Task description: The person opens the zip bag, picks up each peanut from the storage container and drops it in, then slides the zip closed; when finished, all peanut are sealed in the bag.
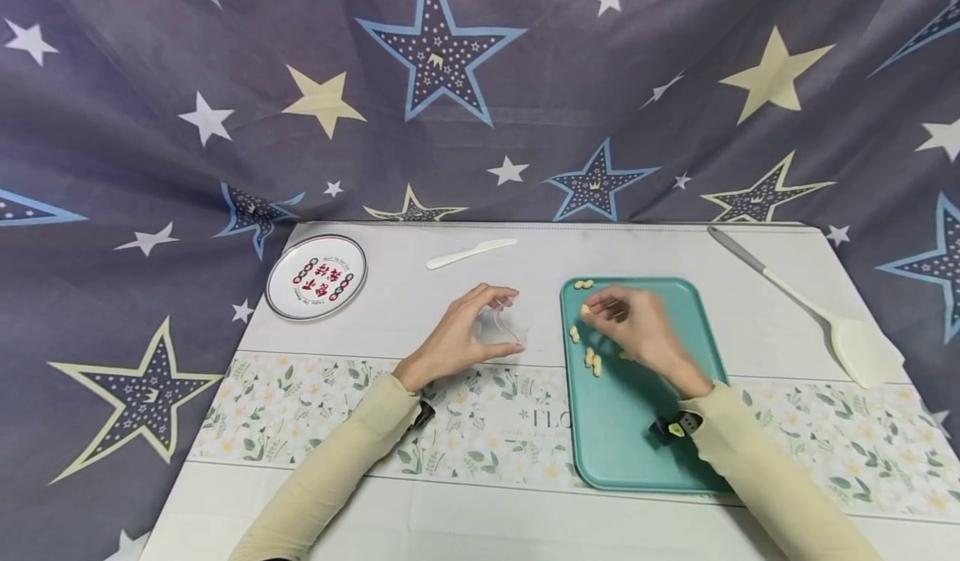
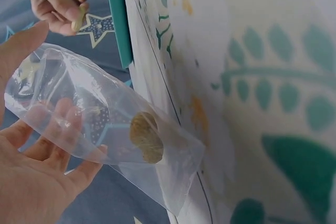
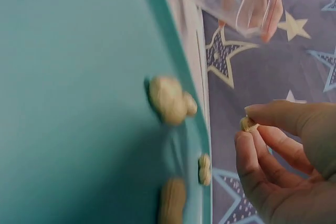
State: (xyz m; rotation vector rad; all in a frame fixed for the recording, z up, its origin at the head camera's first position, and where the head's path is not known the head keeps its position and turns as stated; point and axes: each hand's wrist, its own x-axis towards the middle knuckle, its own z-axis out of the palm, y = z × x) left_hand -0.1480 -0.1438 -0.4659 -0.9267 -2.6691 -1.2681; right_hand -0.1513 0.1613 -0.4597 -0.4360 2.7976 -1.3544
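Observation:
My left hand (image 1: 453,340) holds a clear plastic bag (image 2: 94,82) by its mouth, thumb and fingers spread wide around it. Inside the bag, towards its bottom, lies a peanut (image 2: 146,137) in its shell. Over the upper left of a teal tray (image 1: 637,453), my right hand (image 1: 645,332) pinches another peanut (image 3: 248,125) between thumb and fingertips. Several unshelled peanuts (image 1: 575,333) lie along the tray's left side. Part of the tray is hidden beneath the right hand and forearm.
At the back left sits a round plate (image 1: 288,282) with red lettering. A white plastic knife (image 1: 472,253) lies at the back middle. Right of the tray rests a spatula (image 1: 858,348) with a grey handle end. A star-patterned cloth (image 1: 465,161) hangs behind the table.

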